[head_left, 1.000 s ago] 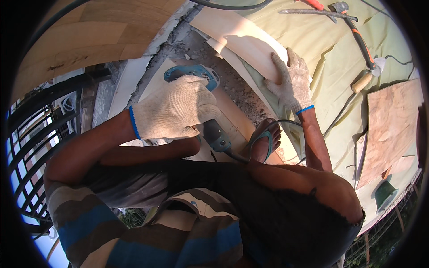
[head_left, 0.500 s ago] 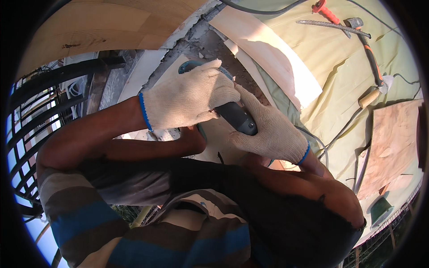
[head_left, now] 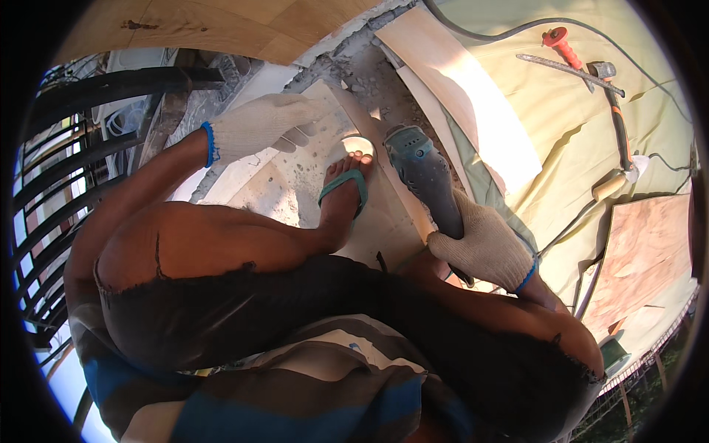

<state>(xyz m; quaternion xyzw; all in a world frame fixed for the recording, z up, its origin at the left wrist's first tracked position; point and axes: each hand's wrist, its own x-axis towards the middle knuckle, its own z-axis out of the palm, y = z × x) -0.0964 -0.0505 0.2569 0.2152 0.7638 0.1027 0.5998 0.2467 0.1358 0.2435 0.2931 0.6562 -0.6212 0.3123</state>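
Observation:
My right hand (head_left: pixel 484 240), in a cream knitted glove with a blue cuff, grips the near end of a power tool (head_left: pixel 432 181). Its body is dark grey with a teal, vented section, shaped like an angle grinder; the far end is not clear. My left hand (head_left: pixel 269 125), gloved alike, is off the tool, with its fingers stretched out and nothing in them. Beneath that hand lies a pale, dust-speckled board (head_left: pixel 255 177). My foot in a green flip-flop (head_left: pixel 356 181) rests between the left hand and the tool.
Beyond the tool, a long pale plywood strip (head_left: pixel 465 88) borders a rubble-filled gap (head_left: pixel 384 81). On the yellowish sheet at right lie a hammer (head_left: pixel 619 122), a red-handled chisel (head_left: pixel 565 52), a metal rod (head_left: pixel 546 65) and a cable (head_left: pixel 517 31). Black railings (head_left: pixel 96 140) stand left.
My left hand has let go of the tool and moved left, opening. My right hand keeps its hold and has moved right and nearer, with the tool's teal end now uncovered.

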